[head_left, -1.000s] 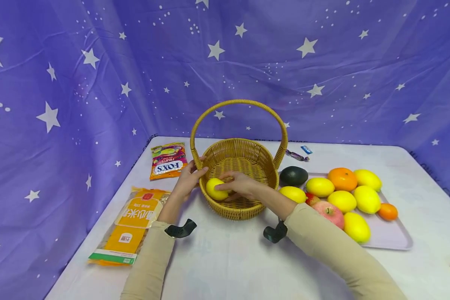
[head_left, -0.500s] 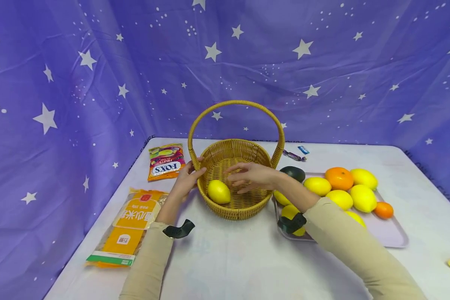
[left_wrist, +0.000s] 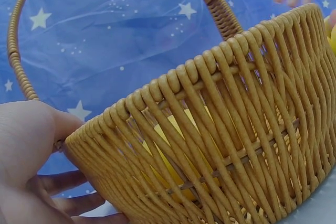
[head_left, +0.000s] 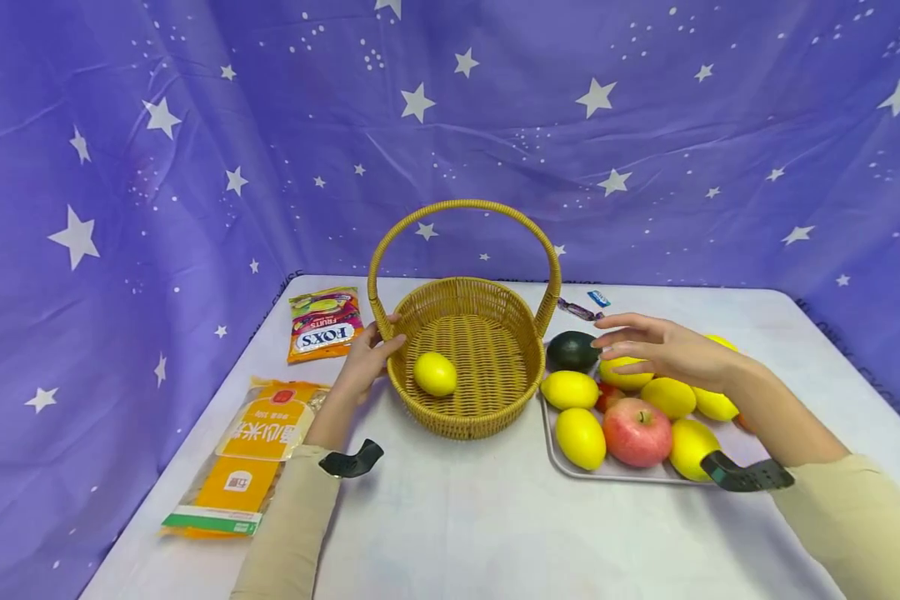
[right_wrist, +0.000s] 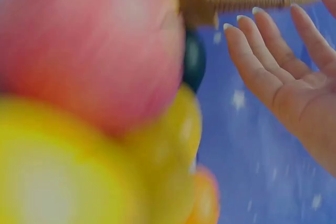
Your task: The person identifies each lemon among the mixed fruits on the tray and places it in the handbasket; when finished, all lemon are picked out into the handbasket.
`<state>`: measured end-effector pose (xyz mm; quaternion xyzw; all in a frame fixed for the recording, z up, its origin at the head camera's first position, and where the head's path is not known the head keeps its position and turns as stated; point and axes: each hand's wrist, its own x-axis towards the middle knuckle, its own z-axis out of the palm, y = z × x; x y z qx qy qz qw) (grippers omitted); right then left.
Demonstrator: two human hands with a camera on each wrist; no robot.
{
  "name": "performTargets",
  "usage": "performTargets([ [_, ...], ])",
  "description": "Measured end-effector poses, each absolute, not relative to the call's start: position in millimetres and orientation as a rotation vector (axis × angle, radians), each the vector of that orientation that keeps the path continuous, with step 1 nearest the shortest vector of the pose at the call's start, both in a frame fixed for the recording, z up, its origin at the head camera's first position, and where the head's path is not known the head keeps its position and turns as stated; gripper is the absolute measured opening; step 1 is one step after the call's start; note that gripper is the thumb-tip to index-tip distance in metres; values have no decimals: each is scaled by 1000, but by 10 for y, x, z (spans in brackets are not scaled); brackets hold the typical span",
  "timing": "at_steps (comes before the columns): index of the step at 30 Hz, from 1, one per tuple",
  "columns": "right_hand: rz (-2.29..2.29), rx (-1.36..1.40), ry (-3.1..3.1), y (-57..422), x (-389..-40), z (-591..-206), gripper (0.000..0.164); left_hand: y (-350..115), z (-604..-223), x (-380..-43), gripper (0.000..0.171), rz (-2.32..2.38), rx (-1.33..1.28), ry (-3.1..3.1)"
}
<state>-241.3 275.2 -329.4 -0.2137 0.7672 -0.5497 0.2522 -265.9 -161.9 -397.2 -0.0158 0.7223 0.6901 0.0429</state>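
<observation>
My left hand [head_left: 363, 360] holds the near-left rim of a woven basket [head_left: 487, 346], thumb over the edge and fingers along the outer wall, as the left wrist view shows. One lemon [head_left: 435, 374] lies inside the basket on its left. Over the fruit tray [head_left: 750, 448] hovers my right hand [head_left: 663, 348], fingers spread and holding nothing. Beneath and around it are several lemons [head_left: 580, 437], a pinkish-red apple [head_left: 637, 432] and a dark green avocado [head_left: 572, 351]. Hand and forearm hide some fruit in the head view; an orange fruit [right_wrist: 206, 195] shows in the right wrist view.
Left of the basket lie a FOX'S candy bag [head_left: 324, 323] and a large orange-labelled food bag [head_left: 251, 450]. Behind the avocado sit a purple-wrapped candy [head_left: 579, 309] and a small blue packet [head_left: 598, 297]. A purple star-patterned cloth [head_left: 495, 108] hangs behind the table.
My right hand has let go of the lemon inside the basket and moved right, out over the tray. The left hand has stayed at the basket rim.
</observation>
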Motion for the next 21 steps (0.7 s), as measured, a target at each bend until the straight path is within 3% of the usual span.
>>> performTargets([
  [10, -1576, -669, 2064, 3561, -2010, -3682, 44, -1637, -3962, -2620, 47, 2087, -35, 2225],
  [21, -1507, -616, 2119, 3763, -1693, -3920, 45, -1622, -3973, -2645, 46, 2091, -24, 2213],
])
